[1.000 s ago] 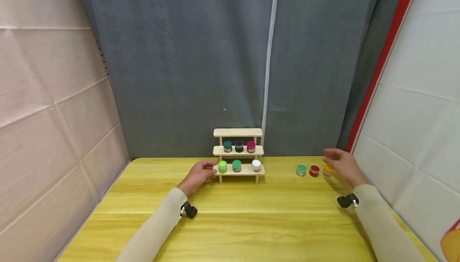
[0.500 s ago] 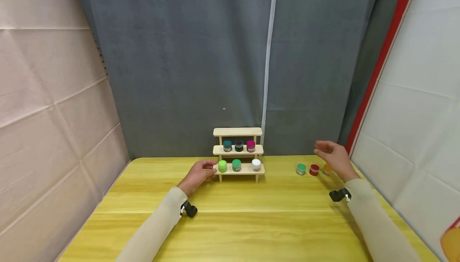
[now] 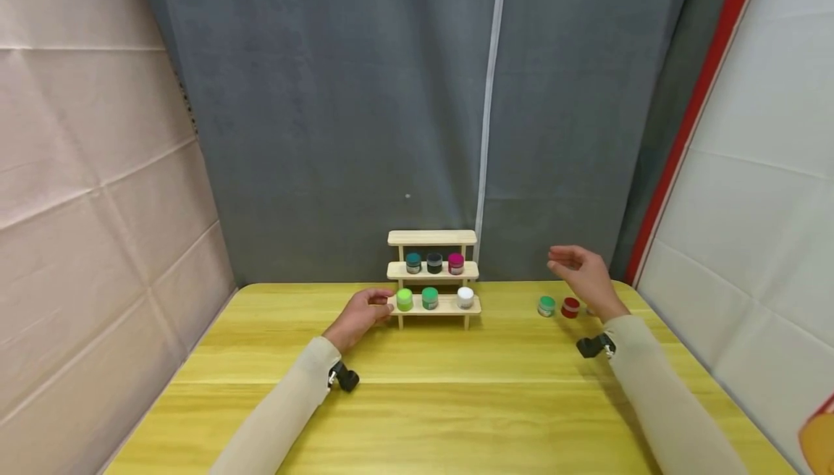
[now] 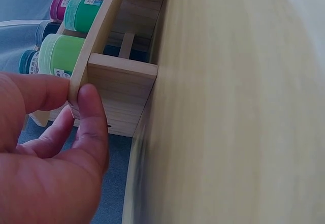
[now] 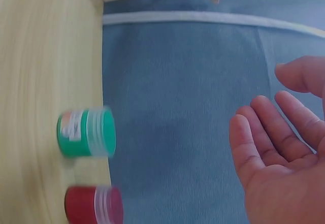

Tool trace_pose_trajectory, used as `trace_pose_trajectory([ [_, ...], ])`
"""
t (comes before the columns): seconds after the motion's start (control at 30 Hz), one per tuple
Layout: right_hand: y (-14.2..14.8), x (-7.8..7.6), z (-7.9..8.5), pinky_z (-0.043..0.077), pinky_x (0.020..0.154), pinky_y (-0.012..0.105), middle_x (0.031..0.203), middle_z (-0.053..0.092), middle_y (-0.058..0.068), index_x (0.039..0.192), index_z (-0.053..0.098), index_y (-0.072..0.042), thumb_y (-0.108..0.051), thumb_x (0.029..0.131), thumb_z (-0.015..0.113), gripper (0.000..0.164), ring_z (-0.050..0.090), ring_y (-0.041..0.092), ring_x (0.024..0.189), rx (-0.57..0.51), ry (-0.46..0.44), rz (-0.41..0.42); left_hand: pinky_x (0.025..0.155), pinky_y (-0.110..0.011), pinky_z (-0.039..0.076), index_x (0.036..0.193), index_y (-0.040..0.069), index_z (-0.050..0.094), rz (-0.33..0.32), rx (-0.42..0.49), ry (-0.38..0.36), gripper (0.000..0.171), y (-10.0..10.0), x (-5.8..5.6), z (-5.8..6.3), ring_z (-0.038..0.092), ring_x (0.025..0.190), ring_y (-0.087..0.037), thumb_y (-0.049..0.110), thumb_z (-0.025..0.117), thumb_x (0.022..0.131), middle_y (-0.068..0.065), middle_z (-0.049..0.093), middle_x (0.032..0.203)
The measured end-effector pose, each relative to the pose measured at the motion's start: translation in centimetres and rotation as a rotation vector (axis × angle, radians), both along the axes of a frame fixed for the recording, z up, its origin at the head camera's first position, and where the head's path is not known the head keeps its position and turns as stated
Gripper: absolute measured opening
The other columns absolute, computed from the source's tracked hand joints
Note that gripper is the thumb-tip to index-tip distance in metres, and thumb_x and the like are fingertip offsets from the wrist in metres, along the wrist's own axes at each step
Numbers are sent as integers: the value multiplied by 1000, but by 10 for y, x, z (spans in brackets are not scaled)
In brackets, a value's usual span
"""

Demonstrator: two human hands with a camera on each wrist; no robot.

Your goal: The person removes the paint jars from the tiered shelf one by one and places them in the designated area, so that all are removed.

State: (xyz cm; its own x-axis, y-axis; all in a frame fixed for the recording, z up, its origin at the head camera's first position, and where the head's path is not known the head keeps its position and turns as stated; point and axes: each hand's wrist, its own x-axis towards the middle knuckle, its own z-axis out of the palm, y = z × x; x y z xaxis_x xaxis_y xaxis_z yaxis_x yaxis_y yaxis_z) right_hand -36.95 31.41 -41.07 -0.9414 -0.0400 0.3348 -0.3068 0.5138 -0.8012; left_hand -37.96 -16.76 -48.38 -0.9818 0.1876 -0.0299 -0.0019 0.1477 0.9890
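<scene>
A small three-tier wooden display rack [image 3: 433, 237] stands at the table's back edge. My left hand [image 3: 360, 317] pinches the left end of its bottom shelf between thumb and fingers, as the left wrist view shows. On that shelf sit a lime green jar [image 4: 66, 54], a green jar [image 3: 430, 298] and a white jar [image 3: 465, 297]. My right hand [image 3: 585, 277] is raised, holding nothing, fingers loosely bent, above the loose jars at the right. Below it stand another green jar [image 5: 84, 132] and a red jar [image 5: 91, 203]; a yellow jar is almost wholly hidden behind the hand.
The middle shelf carries a teal jar [image 3: 413, 263], a black jar [image 3: 434, 263] and a magenta jar [image 3: 455, 264]. A grey curtain [image 3: 339, 135] hangs behind the wooden table [image 3: 417, 402]. White cloth walls [image 3: 769, 243] flank both sides.
My right hand has risen off the yellow jar and moved left, over the red and green jars. The left hand keeps its grip on the rack.
</scene>
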Motion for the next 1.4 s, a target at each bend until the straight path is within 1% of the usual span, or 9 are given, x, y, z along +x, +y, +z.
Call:
trace_pose_trajectory([
  [0.13,-14,-4,0,49,88,6,144,64,19,147,59,-9,-41,106,65,52,63,10,117,-6,-24,-2,92,-37,63,137,0,63,0,-13,11,37,0,1,0,67,96,-22,4,67,101,-14,61,115],
  [0.27,-30,-8,1,51,91,12,143,65,16,146,60,-11,-43,105,66,52,61,30,127,-5,-41,13,90,-35,64,135,0,64,19,-8,7,35,2,1,0,66,95,-21,4,67,101,-13,61,114],
  [0.5,-57,-15,3,54,107,47,139,67,16,142,63,-8,-36,105,68,48,62,34,125,-26,-11,60,90,-36,64,132,-1,65,59,-16,21,32,8,2,0,65,95,-19,4,67,100,-14,62,113],
  [0.57,-65,-17,3,53,108,52,137,68,17,141,63,-7,-34,104,69,46,62,35,124,-35,-6,67,91,-37,64,132,-1,65,67,-17,25,32,9,3,1,65,95,-20,4,67,100,-14,62,113],
  [0.63,-72,-18,3,55,105,50,136,69,17,140,64,-6,-32,104,70,44,64,35,123,-39,0,73,92,-38,64,133,-1,64,72,-11,26,32,10,3,1,65,95,-20,4,66,101,-14,62,114],
  [0.77,-85,-20,4,58,97,38,133,70,17,137,66,-6,-30,103,71,42,66,34,120,-36,5,86,92,-39,64,133,-2,64,69,-2,29,33,10,4,2,64,95,-20,3,66,101,-14,61,113],
  [0.87,-94,-20,5,57,94,33,132,71,16,136,68,-7,-30,102,72,41,66,33,119,-43,-3,101,91,-36,64,133,-2,64,66,-5,23,33,10,5,2,65,95,-20,3,66,101,-14,61,113],
  [1.23,-122,-30,4,57,88,31,125,72,15,134,68,-2,-22,102,72,37,68,31,113,-59,-6,138,91,-37,64,133,-1,64,60,3,8,33,10,4,2,66,94,-19,3,66,101,-14,62,113],
  [1.4,-136,-33,5,60,92,39,128,72,16,133,68,-4,-19,101,73,35,69,32,114,-41,-13,163,93,-37,64,133,-2,64,65,15,3,33,10,3,1,65,93,-18,2,67,100,-13,61,112],
])
